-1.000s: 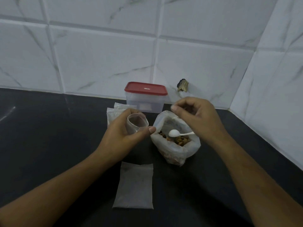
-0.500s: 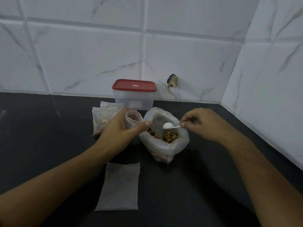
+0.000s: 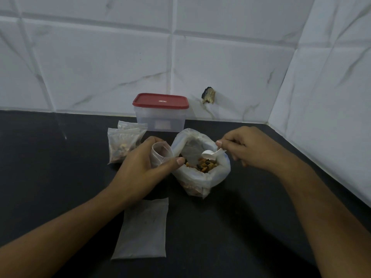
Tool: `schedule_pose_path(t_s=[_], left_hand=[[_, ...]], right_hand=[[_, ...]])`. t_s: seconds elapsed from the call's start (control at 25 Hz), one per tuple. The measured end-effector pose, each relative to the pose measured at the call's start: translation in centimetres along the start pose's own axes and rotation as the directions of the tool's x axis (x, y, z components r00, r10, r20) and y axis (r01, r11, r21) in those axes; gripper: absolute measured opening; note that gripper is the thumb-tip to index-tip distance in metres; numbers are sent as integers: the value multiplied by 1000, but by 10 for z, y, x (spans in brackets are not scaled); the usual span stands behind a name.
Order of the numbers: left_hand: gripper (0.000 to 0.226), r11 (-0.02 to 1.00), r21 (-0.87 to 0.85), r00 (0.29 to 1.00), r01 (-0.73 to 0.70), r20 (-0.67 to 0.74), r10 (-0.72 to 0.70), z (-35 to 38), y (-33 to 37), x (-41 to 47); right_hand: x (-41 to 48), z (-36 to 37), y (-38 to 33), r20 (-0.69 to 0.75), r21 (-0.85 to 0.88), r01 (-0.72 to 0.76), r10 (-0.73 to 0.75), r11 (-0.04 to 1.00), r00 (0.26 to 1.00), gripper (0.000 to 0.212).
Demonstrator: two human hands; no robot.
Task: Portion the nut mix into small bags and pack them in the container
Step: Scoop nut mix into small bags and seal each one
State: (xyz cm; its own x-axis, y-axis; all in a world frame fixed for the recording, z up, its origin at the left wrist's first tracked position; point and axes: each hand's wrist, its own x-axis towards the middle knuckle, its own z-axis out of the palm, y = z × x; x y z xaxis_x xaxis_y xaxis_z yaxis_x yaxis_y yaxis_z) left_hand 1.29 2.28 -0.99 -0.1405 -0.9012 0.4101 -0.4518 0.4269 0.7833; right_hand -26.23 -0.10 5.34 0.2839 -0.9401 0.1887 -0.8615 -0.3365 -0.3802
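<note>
Two hands up: left hand (image 3: 140, 167) grips small bag (image 3: 160, 154) mouth-open, right hand (image 3: 247, 149) pinches white spoon (image 3: 210, 153) over nut bag (image 3: 200, 169). Black worktop (image 3: 220, 227), white tile corner.

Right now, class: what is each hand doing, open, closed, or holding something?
Left hand: closed round a small bag.
Right hand: closed, pinching a spoon above the nut mix.

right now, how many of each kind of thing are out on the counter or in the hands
small bags: 4 (two laid aside, one held open by the left hand, one flat in front)
big bag of nut mix: 1
white spoon, in the right hand: 1
container, red lid on: 1
total: 7
</note>
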Motion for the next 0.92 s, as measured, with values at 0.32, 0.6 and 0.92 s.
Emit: schedule_pose_path(t_s=[0.32, 0.6, 0.92], left_hand=[[46, 999, -31, 999, -25, 44, 27, 0, -6, 2], [51, 998, -36, 996, -53, 64, 55, 0, -10, 2], [53, 997, -41, 995, -65, 69, 68, -1, -11, 3]], right_hand=[[1, 5, 1, -17, 203, -62, 67, 977, 998, 33], [4, 14, -7, 6, 297, -76, 77, 952, 997, 38], [3, 16, -8, 52, 369, -124, 113, 921, 992, 40]])
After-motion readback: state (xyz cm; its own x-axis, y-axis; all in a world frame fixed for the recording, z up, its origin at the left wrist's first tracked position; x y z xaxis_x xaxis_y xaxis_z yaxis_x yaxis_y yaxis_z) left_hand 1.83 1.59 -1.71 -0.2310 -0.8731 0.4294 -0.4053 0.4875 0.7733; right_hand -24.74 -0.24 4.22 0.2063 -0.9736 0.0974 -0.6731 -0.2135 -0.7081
